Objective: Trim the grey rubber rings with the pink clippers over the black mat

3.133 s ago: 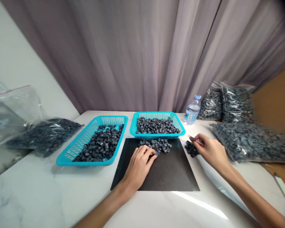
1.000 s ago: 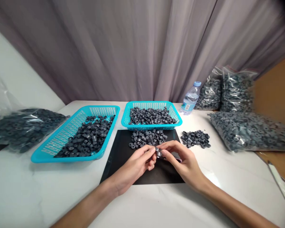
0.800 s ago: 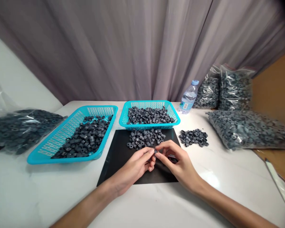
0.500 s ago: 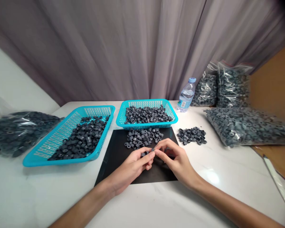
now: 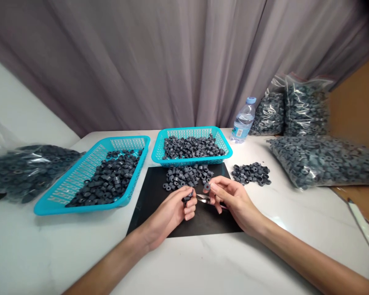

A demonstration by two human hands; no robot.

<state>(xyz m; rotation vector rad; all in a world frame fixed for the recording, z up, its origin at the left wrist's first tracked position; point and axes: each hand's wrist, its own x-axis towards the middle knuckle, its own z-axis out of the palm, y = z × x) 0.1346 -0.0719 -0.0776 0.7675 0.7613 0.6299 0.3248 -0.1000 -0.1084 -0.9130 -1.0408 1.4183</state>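
My left hand (image 5: 172, 209) is closed around small dark grey rubber pieces (image 5: 187, 199) showing between thumb and fingers. Between thumb and forefinger, my right hand (image 5: 230, 196) pinches a flat dark grey ring (image 5: 207, 187) with a hole in its middle. A slim metal tool with pointed tips (image 5: 203, 199) also sticks out from under the right fingers towards the left hand; its exact kind is unclear. Both hands are over a black mat (image 5: 184, 227), a little apart. Just beyond them lies a heap of dark grey rings (image 5: 184, 176).
Two blue baskets, left (image 5: 80, 212) and back (image 5: 193, 162), hold many grey pieces. A small pile (image 5: 251, 173) lies to the right. A water bottle (image 5: 243, 121), a large filled bag (image 5: 329, 162), upright bags (image 5: 307, 106) and another bag (image 5: 33, 170) surround the white table (image 5: 184, 266).
My hands have come apart from touching fingertips. The right hand has moved slightly right with the flat ring, and the metal tool's tips now show. The view has shifted a little.
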